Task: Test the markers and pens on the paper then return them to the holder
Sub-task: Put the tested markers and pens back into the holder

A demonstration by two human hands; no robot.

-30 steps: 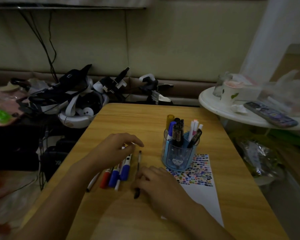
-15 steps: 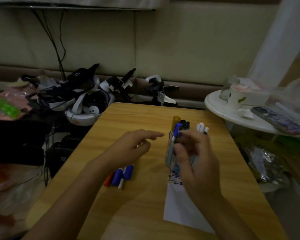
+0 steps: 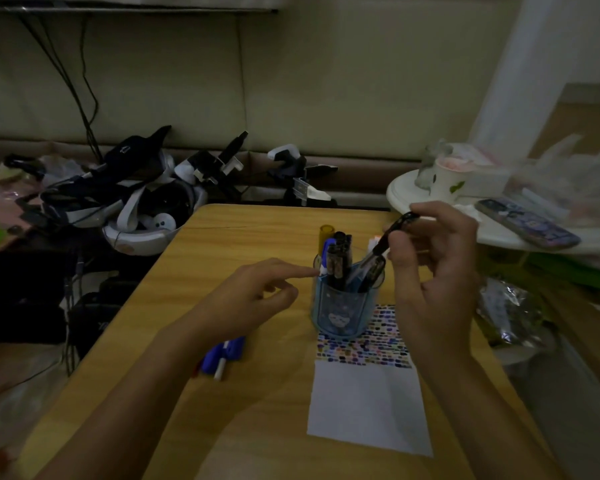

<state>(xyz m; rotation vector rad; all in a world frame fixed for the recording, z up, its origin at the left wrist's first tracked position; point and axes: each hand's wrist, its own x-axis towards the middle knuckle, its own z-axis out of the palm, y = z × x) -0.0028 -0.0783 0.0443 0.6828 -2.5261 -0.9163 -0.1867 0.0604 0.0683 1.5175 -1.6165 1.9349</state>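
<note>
Right hand [image 3: 433, 271] pinches black pen [image 3: 390, 237], tilted just above holder [image 3: 343, 306].

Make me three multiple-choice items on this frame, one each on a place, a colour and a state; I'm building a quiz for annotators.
1. Where does the holder stand?
A. on the far end of the paper
B. on the round white table
C. on the floor

2. What colour is the holder?
A. red
B. clear blue
C. green

3. What is the right hand doing?
A. lying flat on the paper
B. pinching a black pen over the holder
C. gripping the phone

Answers:
1 A: its base covers the top of the paper's coloured test marks.
2 B: its wall is see-through blue with pens showing inside.
3 B: fingers close on the tilted pen, whose lower end points into the holder, while the left hand points a finger at the holder's rim.
</note>
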